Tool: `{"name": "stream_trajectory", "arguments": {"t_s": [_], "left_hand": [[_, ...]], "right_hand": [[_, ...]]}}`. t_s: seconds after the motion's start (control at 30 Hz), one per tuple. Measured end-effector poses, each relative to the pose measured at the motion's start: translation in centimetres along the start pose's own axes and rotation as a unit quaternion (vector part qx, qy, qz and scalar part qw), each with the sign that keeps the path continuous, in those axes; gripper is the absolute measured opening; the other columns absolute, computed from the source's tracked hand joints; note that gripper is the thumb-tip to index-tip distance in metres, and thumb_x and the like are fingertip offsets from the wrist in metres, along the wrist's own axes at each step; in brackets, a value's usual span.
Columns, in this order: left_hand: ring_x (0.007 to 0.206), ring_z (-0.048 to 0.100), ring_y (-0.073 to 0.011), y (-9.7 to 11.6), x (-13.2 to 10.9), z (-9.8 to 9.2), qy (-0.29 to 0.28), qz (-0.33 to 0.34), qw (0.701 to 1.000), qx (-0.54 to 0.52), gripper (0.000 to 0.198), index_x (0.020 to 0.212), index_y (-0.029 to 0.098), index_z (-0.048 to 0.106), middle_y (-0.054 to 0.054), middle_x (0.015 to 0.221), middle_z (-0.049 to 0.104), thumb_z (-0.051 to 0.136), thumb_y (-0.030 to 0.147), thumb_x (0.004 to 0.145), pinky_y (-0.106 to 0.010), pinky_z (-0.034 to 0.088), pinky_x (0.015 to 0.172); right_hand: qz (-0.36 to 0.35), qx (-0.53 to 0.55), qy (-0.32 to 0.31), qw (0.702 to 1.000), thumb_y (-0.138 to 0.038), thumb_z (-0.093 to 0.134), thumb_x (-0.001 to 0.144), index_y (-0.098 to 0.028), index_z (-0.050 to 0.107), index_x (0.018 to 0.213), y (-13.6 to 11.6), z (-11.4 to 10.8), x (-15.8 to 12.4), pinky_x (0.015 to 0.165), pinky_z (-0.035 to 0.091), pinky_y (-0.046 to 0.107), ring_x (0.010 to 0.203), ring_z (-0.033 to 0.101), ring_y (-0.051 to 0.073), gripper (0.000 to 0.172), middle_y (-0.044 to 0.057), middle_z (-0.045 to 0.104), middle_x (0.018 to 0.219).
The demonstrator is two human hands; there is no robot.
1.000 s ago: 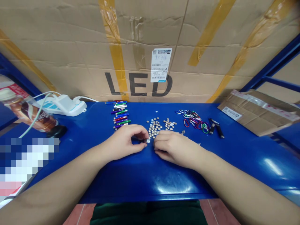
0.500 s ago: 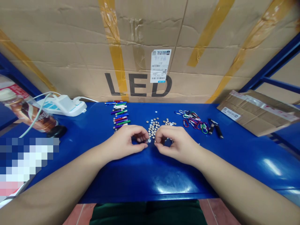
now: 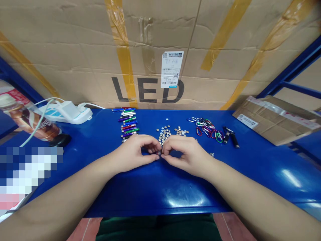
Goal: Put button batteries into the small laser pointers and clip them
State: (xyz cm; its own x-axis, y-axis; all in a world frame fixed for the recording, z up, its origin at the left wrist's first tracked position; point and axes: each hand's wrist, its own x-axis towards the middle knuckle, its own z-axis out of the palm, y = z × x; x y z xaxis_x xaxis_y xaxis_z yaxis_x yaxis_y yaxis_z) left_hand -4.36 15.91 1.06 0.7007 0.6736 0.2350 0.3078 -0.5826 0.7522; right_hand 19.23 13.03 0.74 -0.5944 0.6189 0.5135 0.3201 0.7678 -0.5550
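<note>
My left hand [image 3: 140,149] is closed in a pinch, thumb and forefinger on small shiny button cells [image 3: 158,152]; how many is hidden. My right hand [image 3: 187,152] is pinched too, its fingertips meeting those of the left; whatever lies between them is too small to make out. Just beyond the fingers, loose button cells [image 3: 164,134] are scattered on the blue table [image 3: 150,190], partly covered by the hands. To the left of them lies a column of coloured metal pen-like tubes [image 3: 129,127], blue, red, green, purple and silver.
Coloured carabiners [image 3: 207,129] lie right of the cells, beside two black cylinders [image 3: 233,140]. A small cardboard box [image 3: 273,120] stands at the right. A power strip [image 3: 67,113] and a bottle [image 3: 37,124] are at the left. A large carton [image 3: 87,50] walls off the back.
My right hand has moved left, bringing its fingertips against those of my left hand. The silver cell at the left fingertips is now mostly covered.
</note>
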Motion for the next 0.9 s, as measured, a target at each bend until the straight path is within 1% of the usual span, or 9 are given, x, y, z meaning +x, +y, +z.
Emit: {"name": "stream_trajectory", "arguments": {"t_s": [0.17, 0.33, 0.43, 0.5, 0.57, 0.63, 0.7, 0.8, 0.9], "left_hand": [[0.079, 0.071, -0.0139, 0.1, 0.1, 0.0, 0.006, -0.001, 1.0, -0.009, 0.011, 0.097, 0.016, 0.073, -0.002, 0.091, 0.076, 0.074, 0.02, 0.086, -0.024, 0.058, 0.075], [0.078, 0.07, -0.0138, 0.1, 0.0, 0.0, 0.005, 0.005, 1.0, -0.004, 0.011, 0.097, 0.016, 0.072, -0.003, 0.09, 0.076, 0.074, 0.019, 0.087, -0.024, 0.058, 0.075], [0.08, 0.071, -0.0139, 0.0, 0.0, 0.0, 0.007, 0.002, 1.0, -0.024, 0.014, 0.102, 0.016, 0.07, -0.003, 0.093, 0.075, 0.073, 0.02, 0.088, -0.025, 0.059, 0.077], [0.082, 0.071, -0.0143, 0.0, -0.1, 0.0, 0.006, 0.005, 1.0, -0.026, 0.014, 0.104, 0.017, 0.07, -0.003, 0.096, 0.075, 0.071, 0.021, 0.09, -0.026, 0.06, 0.078], [0.083, 0.07, -0.0146, 0.1, -0.1, -0.1, 0.002, 0.011, 1.0, -0.013, 0.012, 0.102, 0.018, 0.071, -0.003, 0.097, 0.075, 0.07, 0.02, 0.09, -0.026, 0.059, 0.078], [0.081, 0.069, -0.0145, 0.2, -0.1, -0.2, 0.0, 0.011, 1.0, -0.001, 0.011, 0.099, 0.018, 0.071, -0.003, 0.095, 0.074, 0.069, 0.018, 0.089, -0.026, 0.059, 0.076], [0.079, 0.068, -0.0144, 0.3, -0.2, -0.3, 0.003, 0.008, 1.0, 0.007, 0.009, 0.096, 0.018, 0.069, -0.003, 0.093, 0.072, 0.068, 0.017, 0.087, -0.026, 0.058, 0.074], [0.076, 0.063, -0.0139, 0.5, -0.2, -0.4, 0.006, 0.009, 1.0, 0.025, 0.007, 0.093, 0.018, 0.065, -0.002, 0.089, 0.068, 0.065, 0.016, 0.086, -0.025, 0.055, 0.07], [0.073, 0.059, -0.0128, 0.5, -0.2, -0.5, 0.002, 0.005, 0.999, 0.036, 0.006, 0.091, 0.018, 0.062, 0.0, 0.086, 0.063, 0.062, 0.015, 0.086, -0.024, 0.052, 0.067]], "right_hand": [[-0.012, -0.029, 0.014, 0.999, -0.013, 0.07, 0.09, -0.02, 0.066, 0.094, 0.1, -0.4, -0.3, 0.077, 0.052, 0.028, 0.084, 0.063, 0.016, 0.008, 0.004, 0.065, 0.091], [-0.008, -0.042, -0.037, 0.998, -0.013, 0.064, 0.094, -0.018, 0.071, 0.103, -0.3, -0.3, -0.2, 0.082, 0.053, 0.031, 0.091, 0.064, 0.018, 0.013, 0.006, 0.065, 0.097], [0.009, -0.046, -0.057, 0.997, -0.013, 0.061, 0.094, -0.018, 0.07, 0.103, -0.4, -1.4, -0.1, 0.084, 0.052, 0.031, 0.092, 0.065, 0.018, 0.014, 0.006, 0.068, 0.098], [0.043, -0.07, -0.06, 0.995, -0.012, 0.06, 0.093, -0.019, 0.069, 0.099, 0.0, -2.9, -0.3, 0.082, 0.051, 0.031, 0.09, 0.065, 0.018, 0.013, 0.005, 0.071, 0.095], [0.1, -0.12, -0.069, 0.985, -0.012, 0.062, 0.091, -0.02, 0.07, 0.094, 0.6, -4.6, -0.7, 0.08, 0.05, 0.032, 0.085, 0.066, 0.018, 0.012, 0.004, 0.073, 0.092], [0.159, -0.173, -0.095, 0.967, -0.015, 0.064, 0.089, -0.02, 0.072, 0.089, 1.5, -6.2, -1.4, 0.077, 0.05, 0.033, 0.081, 0.067, 0.019, 0.009, 0.004, 0.074, 0.088], [0.21, -0.192, -0.132, 0.95, -0.019, 0.065, 0.089, -0.021, 0.074, 0.086, 2.3, -7.4, -2.0, 0.075, 0.05, 0.033, 0.078, 0.068, 0.019, 0.01, 0.003, 0.075, 0.085], [0.257, -0.2, -0.155, 0.933, -0.018, 0.065, 0.088, -0.022, 0.076, 0.089, 3.0, -8.0, -2.4, 0.073, 0.051, 0.031, 0.078, 0.069, 0.018, 0.011, 0.002, 0.077, 0.086], [0.277, -0.233, -0.136, 0.922, -0.014, 0.065, 0.086, -0.022, 0.077, 0.096, 3.4, -7.8, -2.5, 0.073, 0.05, 0.031, 0.079, 0.07, 0.019, 0.018, 0.002, 0.077, 0.087]]}}
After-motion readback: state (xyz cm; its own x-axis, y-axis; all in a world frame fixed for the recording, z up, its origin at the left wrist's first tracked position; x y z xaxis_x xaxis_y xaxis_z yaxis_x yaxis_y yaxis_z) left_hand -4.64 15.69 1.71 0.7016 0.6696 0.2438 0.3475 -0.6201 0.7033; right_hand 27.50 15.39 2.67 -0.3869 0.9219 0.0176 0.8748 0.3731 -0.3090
